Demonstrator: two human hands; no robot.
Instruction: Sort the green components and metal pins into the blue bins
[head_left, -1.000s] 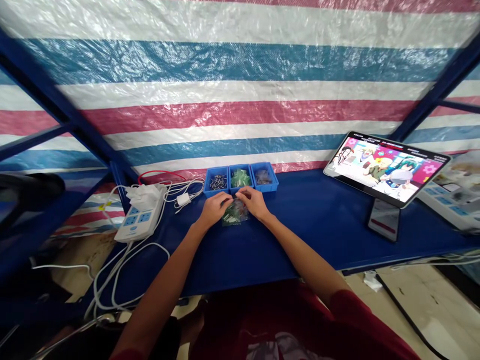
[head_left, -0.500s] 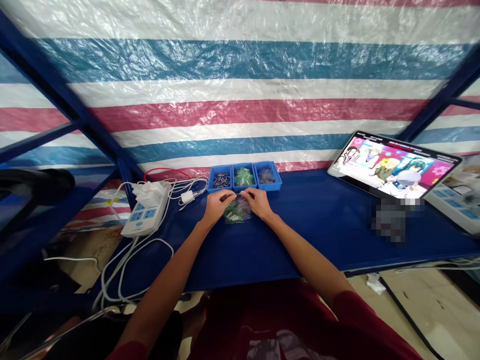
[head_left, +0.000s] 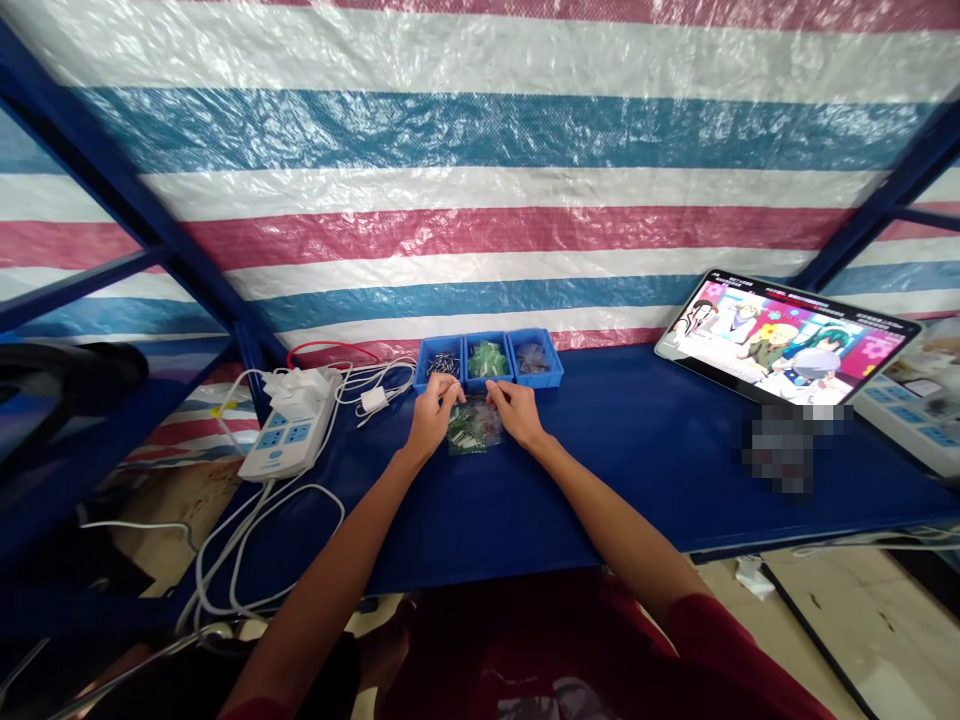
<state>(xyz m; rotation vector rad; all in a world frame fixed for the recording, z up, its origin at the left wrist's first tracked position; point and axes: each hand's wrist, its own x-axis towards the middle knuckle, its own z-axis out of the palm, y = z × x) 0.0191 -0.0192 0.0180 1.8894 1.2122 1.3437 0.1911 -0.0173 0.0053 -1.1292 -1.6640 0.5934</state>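
My left hand (head_left: 431, 415) is closed in a pinch at the front edge of the left blue bin (head_left: 424, 358), which holds small dark metal pieces. My right hand (head_left: 517, 410) has its thumb and forefinger pinched together in front of the middle bin (head_left: 486, 361) of pale green pieces. What either hand holds is too small to make out. Between and just below the fingertips, a clear plastic packet (head_left: 469, 432) with greenish contents and slim pale pieces lies on the table. The right bin (head_left: 535, 357) holds greyish translucent pieces.
On the blue tabletop (head_left: 600, 480), a white power strip (head_left: 281, 440) with cables and a small white adapter (head_left: 373, 400) lies left. A tablet (head_left: 787, 340) leans at the right, behind a blurred patch; another power strip (head_left: 911, 420) is beyond it. Striped sheeting hangs behind.
My fingertips met over the packet around a tiny slim piece half a second ago; now they are apart. My left hand has tilted up toward the left bin. The packet stays on the table.
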